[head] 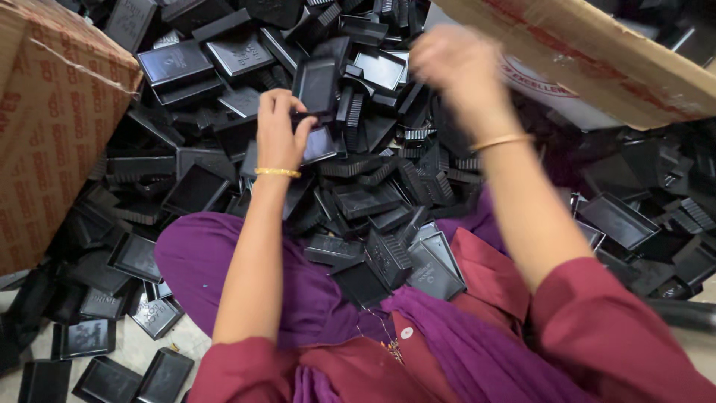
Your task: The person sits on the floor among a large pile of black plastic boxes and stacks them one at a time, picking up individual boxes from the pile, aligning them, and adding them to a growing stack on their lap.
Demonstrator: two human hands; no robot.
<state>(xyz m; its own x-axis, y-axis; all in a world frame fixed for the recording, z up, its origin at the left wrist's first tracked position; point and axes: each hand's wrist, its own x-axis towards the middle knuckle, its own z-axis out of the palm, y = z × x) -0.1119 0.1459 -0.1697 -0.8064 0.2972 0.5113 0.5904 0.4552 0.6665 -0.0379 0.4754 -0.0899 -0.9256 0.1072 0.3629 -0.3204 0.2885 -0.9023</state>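
Head view shows me a huge heap of black moulded plastic trays spread over the floor, shallow rectangles with ribbed rims and glossy flat bottoms, lying at every angle. Printed brown cardboard boxes flank it, one at the left and one at the upper right. Purple cloth covers the lap below the heap. My left hand is the nearer one to the work: its grip is closed around a small stack of black rectangular trays, thumb and fingers pinching the near edge, long axis running away from me, just above the pile. My right hand hovers higher, to the right, blurred; I cannot tell whether its grip holds anything.
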